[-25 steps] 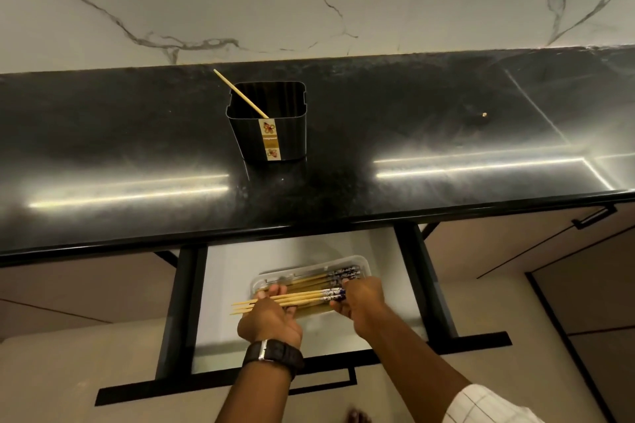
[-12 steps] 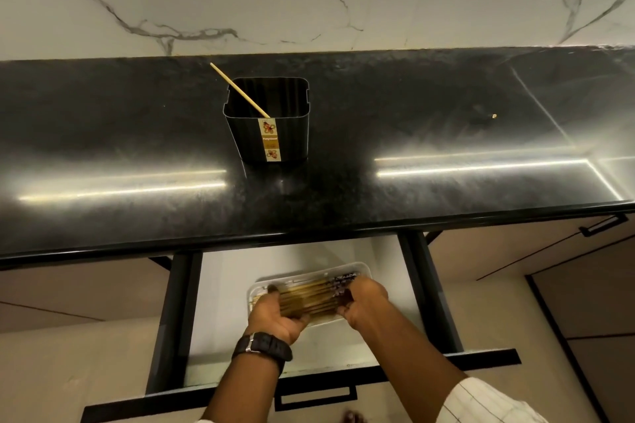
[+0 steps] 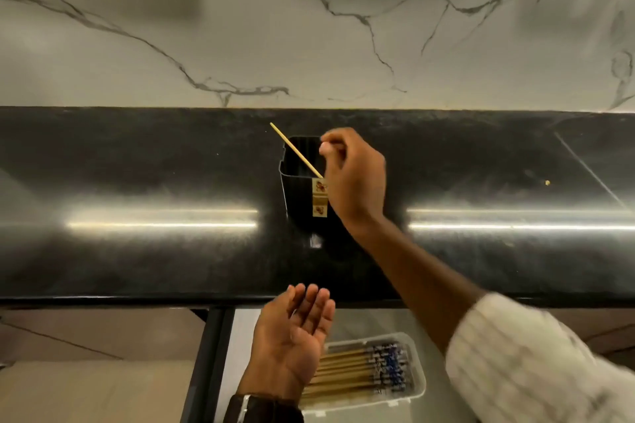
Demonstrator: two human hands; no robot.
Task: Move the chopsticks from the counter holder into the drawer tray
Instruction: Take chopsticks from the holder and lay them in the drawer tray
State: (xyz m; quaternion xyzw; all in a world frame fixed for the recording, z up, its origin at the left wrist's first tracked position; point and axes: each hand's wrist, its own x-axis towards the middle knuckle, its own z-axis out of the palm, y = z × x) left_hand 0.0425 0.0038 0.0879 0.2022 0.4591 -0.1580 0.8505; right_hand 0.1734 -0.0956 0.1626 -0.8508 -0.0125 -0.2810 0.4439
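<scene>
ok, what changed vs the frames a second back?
Both hands let go of the chopstick bundle, which now lies in the drawer tray. The right hand went up to the black holder on the counter, fingers near the last chopstick; no grip visible yet. The left hand lifted, open, palm up. Holder and lone chopstick unchanged.

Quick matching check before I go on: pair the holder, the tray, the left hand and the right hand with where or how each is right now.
1. holder
2. tray
3. left hand
4. right hand

A. palm up, open, at the counter edge
B. in the drawer, full of chopsticks
C. reaching over the holder
D. on the black counter, one stick left inside

Pairs: 1-D, 2-B, 3-A, 4-C
</scene>
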